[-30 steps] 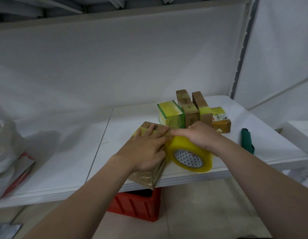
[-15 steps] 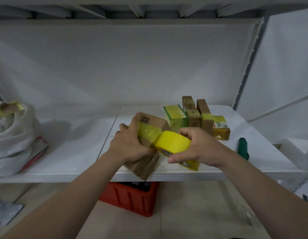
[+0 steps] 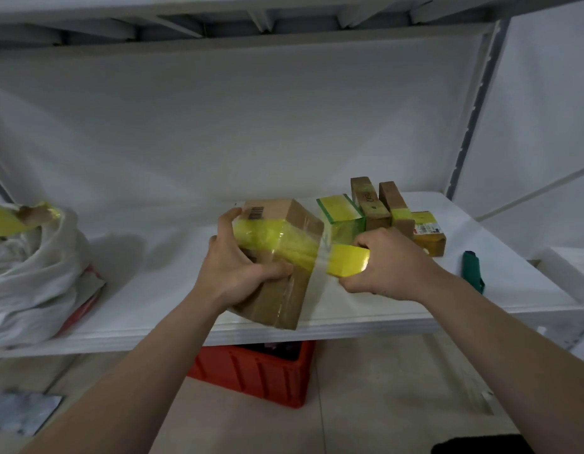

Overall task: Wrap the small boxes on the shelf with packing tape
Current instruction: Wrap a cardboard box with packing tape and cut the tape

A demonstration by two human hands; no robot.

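Head view showed the cardboard box (image 3: 277, 303) tipped up at the front of the white shelf (image 3: 153, 309); whether its lower corner touched the shelf could not be told. The left hand (image 3: 241, 270) grasped it, thumb across the near face and fingers curled over the far edge onto a band of yellow tape. The right hand (image 3: 388, 263) was clenched around the yellow tape roll (image 3: 347, 263) just beside the box, with a short taut stretch of tape running between box and roll.

Since one hand alone tilted it, the box was probably light. Its cardboard looked stiff, though the walls might dent under a hard squeeze. The glossy taped faces looked slippery, so bare cardboard near the corners seemed the safer hold. The thin, sticky tape would likely wrinkle if tension slackened, so the roll wanted a firm grip by its rim.

Four smaller boxes (image 3: 369, 204), already banded in yellow, stood behind on the shelf, with a green cutter (image 3: 472, 270) to their right.
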